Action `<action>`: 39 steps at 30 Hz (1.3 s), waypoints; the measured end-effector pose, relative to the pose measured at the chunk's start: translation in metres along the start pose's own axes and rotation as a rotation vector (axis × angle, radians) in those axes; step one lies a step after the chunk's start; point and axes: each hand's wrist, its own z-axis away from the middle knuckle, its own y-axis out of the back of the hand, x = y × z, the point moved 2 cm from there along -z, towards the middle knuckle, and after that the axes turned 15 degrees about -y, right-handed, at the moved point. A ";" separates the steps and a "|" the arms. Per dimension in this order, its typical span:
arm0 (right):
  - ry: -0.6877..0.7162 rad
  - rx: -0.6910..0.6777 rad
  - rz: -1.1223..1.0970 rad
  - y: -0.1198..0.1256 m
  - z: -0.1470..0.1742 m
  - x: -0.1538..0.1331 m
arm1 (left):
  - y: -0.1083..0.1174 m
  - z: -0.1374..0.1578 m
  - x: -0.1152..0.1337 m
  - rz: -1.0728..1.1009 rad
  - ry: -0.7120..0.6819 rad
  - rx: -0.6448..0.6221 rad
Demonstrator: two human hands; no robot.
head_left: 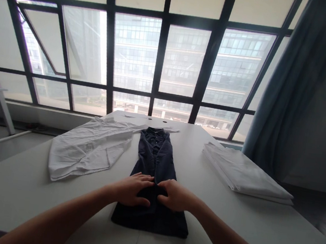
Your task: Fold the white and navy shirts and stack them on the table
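Note:
A dark navy button-up shirt lies lengthwise on the white table, its collar at the far end and its hem towards me. Both sleeves are folded in along its front. My left hand rests on the left side of the shirt, palm down, with fingers stretched out and thumb apart. My right hand is on the right side at the same height. Its thumb and index finger are apart, the index finger near the sleeve end at the middle; its other fingers are curled or hidden.
A white shirt lies spread on the table's left side. Folded white cloth is stacked at the right. The white table reaches towards large windows. A blue-grey curtain hangs at the right, and another table stands far left.

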 end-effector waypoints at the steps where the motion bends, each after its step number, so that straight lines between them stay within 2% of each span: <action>1: 0.000 -0.045 -0.003 0.000 0.001 0.001 | 0.002 0.000 0.002 0.003 0.003 0.003; 3: 0.019 -0.058 0.008 0.003 0.004 0.001 | 0.007 -0.001 0.007 0.014 0.008 0.016; 8: 0.059 0.198 0.124 0.013 0.011 -0.006 | 0.015 -0.001 0.019 0.005 -0.018 0.062; 11: 0.048 0.260 0.170 0.014 0.016 -0.010 | 0.015 -0.001 0.028 -0.004 -0.027 0.024; 16: 0.136 0.094 0.207 0.007 0.020 -0.015 | 0.013 -0.003 0.040 -0.014 -0.024 -0.073; 22: 0.037 -0.312 0.002 0.010 0.018 -0.004 | 0.015 -0.004 0.046 0.017 0.001 -0.096; 23: 0.048 -0.315 -0.004 0.010 0.017 -0.004 | 0.015 -0.004 0.046 0.033 -0.001 -0.089; 25: 0.092 -0.178 0.014 0.010 0.013 -0.005 | 0.016 -0.003 0.045 0.084 -0.007 -0.078; 28: 0.201 0.199 0.005 0.007 0.003 -0.008 | 0.016 -0.002 0.032 0.201 -0.004 -0.061; 30: 0.307 0.338 -0.026 0.001 -0.005 -0.008 | 0.019 0.000 0.015 0.179 0.005 0.033; 32: 0.407 0.352 -0.031 -0.006 -0.015 -0.005 | 0.023 0.003 -0.008 0.055 0.048 0.168; 34: 0.452 0.311 -0.007 -0.014 -0.024 0.000 | 0.024 0.008 -0.030 -0.062 0.136 0.199; 37: 0.402 0.216 0.038 -0.019 -0.034 0.008 | 0.018 0.018 -0.050 -0.115 0.265 -0.005; 39: 0.355 0.138 0.057 -0.020 -0.037 0.012 | 0.014 0.024 -0.050 -0.107 0.305 -0.145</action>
